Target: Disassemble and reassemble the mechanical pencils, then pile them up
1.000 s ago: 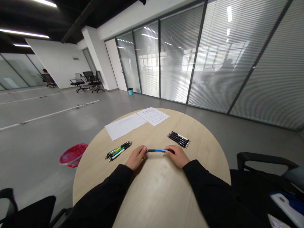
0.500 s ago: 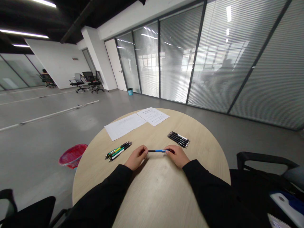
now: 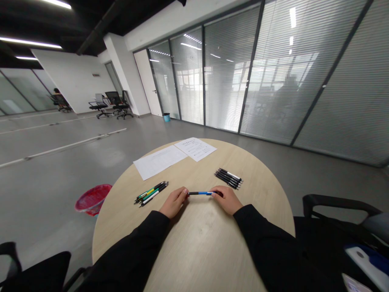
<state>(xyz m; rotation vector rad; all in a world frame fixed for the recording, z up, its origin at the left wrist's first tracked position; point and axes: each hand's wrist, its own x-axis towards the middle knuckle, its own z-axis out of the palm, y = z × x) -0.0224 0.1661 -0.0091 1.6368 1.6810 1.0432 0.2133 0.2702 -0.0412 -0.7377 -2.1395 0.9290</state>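
Near field: two black sleeves (image 3: 127, 253) are reaching over the near edge of a round pale-wood table (image 3: 200, 247). The left hand (image 3: 174, 202) and the right hand (image 3: 226, 200) are both clenched lightly, grasping a blue-and-black pen (image 3: 200, 193) by its opposite ends. The pen is lying crosswise between them, level, near the table's middle (whether it is touching the wood cannot be told). Just left of the left hand, a bundle of green, yellow and white pens (image 3: 151, 194) is lying on the table. Farther right, beyond the right hand, a tight group of black-and-white pens (image 3: 227, 178) is resting. Two printed sheets of paper (image 3: 160, 162) are lying side by side near the far edge. Off the table, a red plastic basket (image 3: 92, 199) is standing on the grey floor at left. Far field: a small teal bin (image 3: 166, 117) is standing beside a glass partition with blinds (image 3: 225, 69), and a seated person (image 3: 56, 92) is occupying a chair at far left.
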